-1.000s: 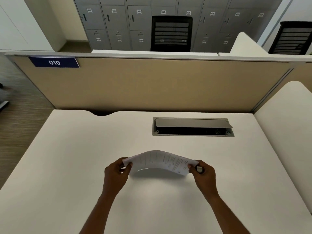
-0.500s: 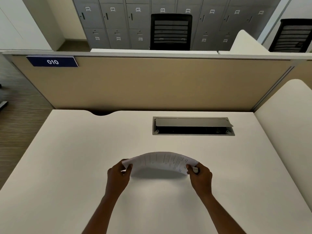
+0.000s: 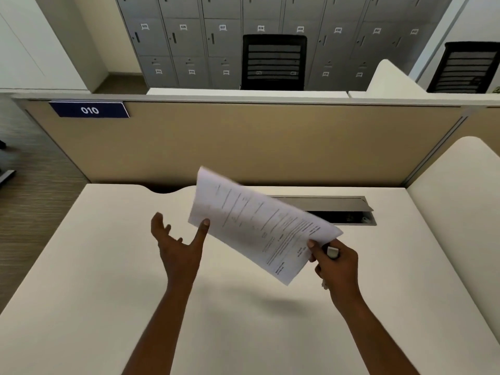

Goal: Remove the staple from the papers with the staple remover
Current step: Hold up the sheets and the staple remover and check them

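Pinching papers (image 3: 257, 226), right hand (image 3: 336, 266) hovers near open cable hatch (image 3: 338, 204).

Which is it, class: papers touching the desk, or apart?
Apart. The head view shows the papers held clear of the desk, pinched by the right hand, their shadow falling separately below.

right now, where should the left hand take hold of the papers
Pinch the free left edge of the papers, from below-left. The right hand pinches only the near right corner, so the sheets slant up unsupported; the open left hand is beside that edge.
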Available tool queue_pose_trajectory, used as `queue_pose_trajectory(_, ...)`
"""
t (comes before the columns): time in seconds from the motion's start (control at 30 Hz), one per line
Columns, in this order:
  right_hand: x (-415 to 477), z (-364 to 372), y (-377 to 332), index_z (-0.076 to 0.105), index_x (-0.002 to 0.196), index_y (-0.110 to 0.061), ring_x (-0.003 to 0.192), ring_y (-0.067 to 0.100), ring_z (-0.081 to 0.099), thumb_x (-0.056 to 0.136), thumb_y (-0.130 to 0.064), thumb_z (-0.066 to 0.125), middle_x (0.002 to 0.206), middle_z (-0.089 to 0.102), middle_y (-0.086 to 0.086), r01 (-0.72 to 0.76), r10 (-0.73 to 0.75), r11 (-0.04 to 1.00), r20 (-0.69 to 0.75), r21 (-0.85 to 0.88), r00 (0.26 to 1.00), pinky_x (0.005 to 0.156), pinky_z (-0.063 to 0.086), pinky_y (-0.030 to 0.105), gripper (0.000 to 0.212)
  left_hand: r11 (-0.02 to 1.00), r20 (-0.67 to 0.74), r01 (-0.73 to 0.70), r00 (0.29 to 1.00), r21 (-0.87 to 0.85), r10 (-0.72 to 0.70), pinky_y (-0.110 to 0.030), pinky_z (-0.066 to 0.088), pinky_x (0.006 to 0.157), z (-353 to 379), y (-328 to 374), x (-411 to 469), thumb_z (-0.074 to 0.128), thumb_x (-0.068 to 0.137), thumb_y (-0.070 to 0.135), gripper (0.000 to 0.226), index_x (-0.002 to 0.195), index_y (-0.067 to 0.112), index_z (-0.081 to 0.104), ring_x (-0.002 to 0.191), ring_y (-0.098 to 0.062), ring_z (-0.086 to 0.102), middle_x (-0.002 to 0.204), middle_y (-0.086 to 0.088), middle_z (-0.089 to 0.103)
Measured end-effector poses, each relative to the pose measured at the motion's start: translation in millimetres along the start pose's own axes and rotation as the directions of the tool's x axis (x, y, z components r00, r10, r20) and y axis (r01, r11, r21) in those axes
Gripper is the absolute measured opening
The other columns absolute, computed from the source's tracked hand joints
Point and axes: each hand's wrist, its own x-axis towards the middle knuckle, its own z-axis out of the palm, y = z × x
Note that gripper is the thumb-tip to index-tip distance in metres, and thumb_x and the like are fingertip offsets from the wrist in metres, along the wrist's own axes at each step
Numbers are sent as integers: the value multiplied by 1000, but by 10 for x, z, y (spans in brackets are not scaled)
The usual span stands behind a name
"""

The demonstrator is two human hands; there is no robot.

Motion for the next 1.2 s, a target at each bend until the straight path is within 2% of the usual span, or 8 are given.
queue_pose_trajectory(0.07, -23, -6, -98, 62, 77, 0, 49, 22, 39, 87, -18, 75, 62, 61, 13, -82, 81, 993, 13, 87, 997, 42, 27, 25, 25, 956, 94, 220, 974, -192, -205, -39, 46, 102, 69, 67, -144, 93, 66, 46, 118, 156, 31, 18, 138, -16, 45, 162, 8, 26)
queue_pose_trajectory(0.13, -68, 14, -175, 66, 82, -1, 54, 20, 44, 86, -15, 75, 64, 58, 13, -158, 153, 969, 41, 188, 987, 42, 28, 26, 17, 829, 300, 406, 904, -385, -304, -42, 51, 100, 122, 58, -290, 97, 51, 49, 123, 152, 32, 29, 131, -18, 57, 156, 4, 42)
queue_pose_trajectory(0.3, -199, 71, -159, 68, 94, -5, 57, 12, 51, 86, -8, 73, 68, 56, 7, -322, 303, 873, 110, 367, 947, 40, 31, 21, 11, 648, 650, 588, 738, -484, -184, -48, 57, 89, 253, 194, -630, 81, 72, 32, 63, 132, 23, 62, 110, -26, 69, 130, -8, 69)
queue_pose_trajectory(0.43, -317, 115, -61, 68, 95, -8, 57, 11, 51, 85, -8, 74, 74, 60, 5, -402, 387, 812, 125, 422, 913, 39, 31, 20, 13, 702, 618, 518, 773, -488, -141, -48, 57, 92, 340, 362, -792, 73, 82, 14, 52, 132, 16, 62, 117, -31, 68, 129, -11, 70)
queue_pose_trajectory(0.6, -409, 178, -12, 67, 103, -6, 54, 9, 52, 85, -8, 74, 73, 62, 3, -415, 401, 796, 130, 440, 907, 39, 32, 20, 19, 806, 558, 445, 811, -390, -178, -50, 60, 88, 371, 403, -847, 78, 78, 12, 33, 110, 21, 75, 106, -32, 73, 118, -11, 75)
queue_pose_trajectory(0.87, -415, 83, -69, 66, 116, -15, 65, 18, 56, 86, -9, 73, 85, 64, 8, -336, 253, 867, 256, 369, 933, 46, 33, 25, 32, 849, 512, 389, 842, -358, -170, -50, 59, 88, 312, 506, -668, 73, 82, 3, 28, 107, 15, 73, 100, -31, 75, 109, -9, 78)
queue_pose_trajectory(1.07, -322, -101, 41, 52, 114, -3, 71, 26, 58, 85, 15, 55, 118, 62, 34, -558, 425, 653, 361, 513, 830, 59, 50, 32, 34, 850, 487, 378, 856, -366, -171, -51, 59, 90, 206, 544, -479, 72, 84, -2, 31, 113, 8, 71, 103, -34, 73, 112, -12, 77)
queue_pose_trajectory(1.2, -327, -148, 45, 58, 118, -4, 82, 30, 71, 90, 2, 63, 113, 71, 20, -495, 390, 679, 306, 542, 869, 71, 58, 41, 29, 845, 495, 378, 854, -378, -161, -46, 62, 86, 135, 576, -424, 72, 84, -3, 33, 115, 6, 70, 103, -35, 73, 114, -14, 76)
